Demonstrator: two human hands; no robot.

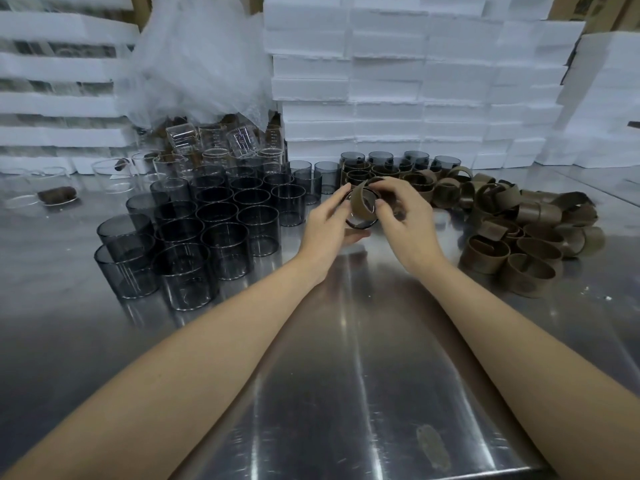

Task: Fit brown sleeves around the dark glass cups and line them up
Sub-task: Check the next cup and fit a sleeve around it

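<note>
Mostly hidden cup (pixel 359 224) behind sleeve (pixel 360 202).

dark glass cup (pixel 360 224): only its near rim shows; the rest sits behind the brown sleeve (pixel 358 202) and the fingers.
left hand (pixel 325 225): grips the cup, palm side out of sight.
right hand (pixel 405 216): pinches the sleeve, lower fingers hidden.
forearms: cut off at 7 and 5 o'clock.
sleeved cups (pixel 358 173), 12 o'clock: nearest ones partly behind the hands.
clear beakers (pixel 242 140), 11 o'clock: printed scales too small to read; rear ones lost under plastic wrap (pixel 194 64).
brown lump (pixel 57 195), 9 o'clock: blurred, cannot tell what.
cardboard box (pixel 588 5), 1 o'clock: cut off, print unreadable.
</note>
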